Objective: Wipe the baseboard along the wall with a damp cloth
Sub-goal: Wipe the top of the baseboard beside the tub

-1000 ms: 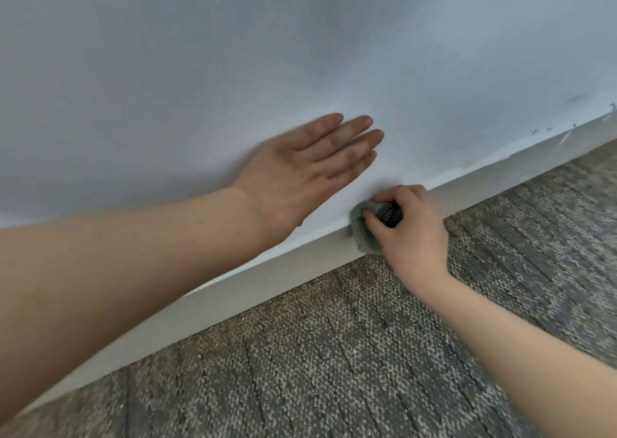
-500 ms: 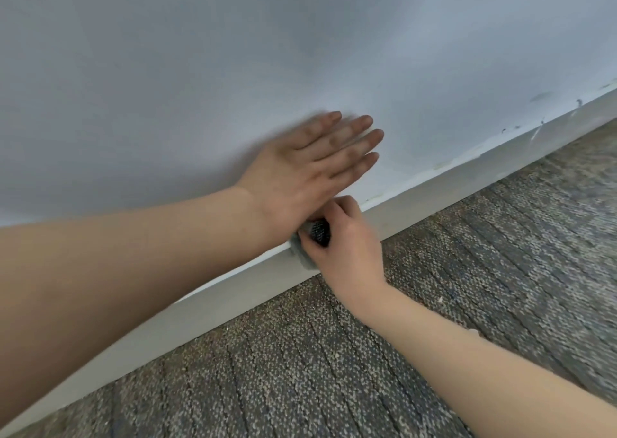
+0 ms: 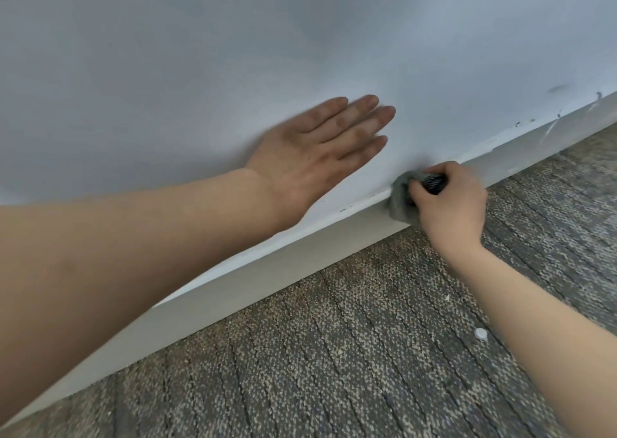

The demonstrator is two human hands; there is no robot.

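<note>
Wall (image 3: 200,54) supports flat-fingered left hand (image 3: 314,157); right hand (image 3: 450,207) curls fingers (image 3: 447,170) round cloth (image 3: 399,202) on baseboard (image 3: 267,270).

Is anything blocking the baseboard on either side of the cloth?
Nothing visible does. The right hand grips the cloth against the baseboard, which runs bare both ways where it shows, save small dark specks along its top edge. The left hand lies flat on the wall above it.
</note>
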